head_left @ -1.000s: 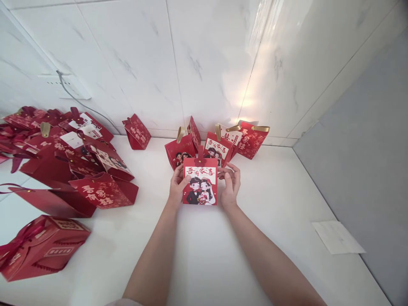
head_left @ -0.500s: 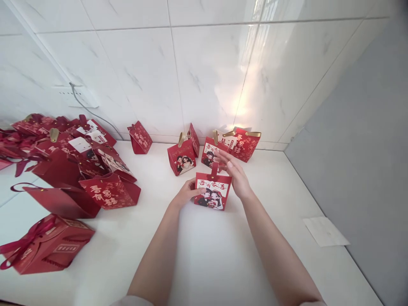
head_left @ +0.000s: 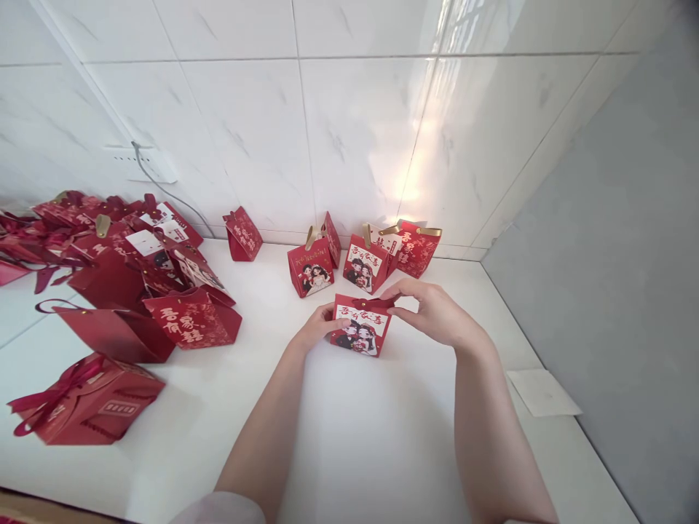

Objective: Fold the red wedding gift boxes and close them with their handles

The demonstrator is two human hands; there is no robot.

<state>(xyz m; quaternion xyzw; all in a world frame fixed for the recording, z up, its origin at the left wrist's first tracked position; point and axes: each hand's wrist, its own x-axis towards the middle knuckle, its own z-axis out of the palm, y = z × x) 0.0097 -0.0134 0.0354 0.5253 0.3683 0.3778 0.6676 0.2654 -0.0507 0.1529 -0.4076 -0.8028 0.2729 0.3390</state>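
Setting small red box (head_left: pixel 360 333) down, centre frame.
Gripping side with left hand (head_left: pixel 317 331), now pinching top flap (head_left: pixel 376 302) with right hand (head_left: pixel 431 314).

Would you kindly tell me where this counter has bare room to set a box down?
The counter is bare from the box held by the left hand and right hand to the near edge, and rightward to the paper slip. Crowded: the pile of boxes at left, the row along the wall.
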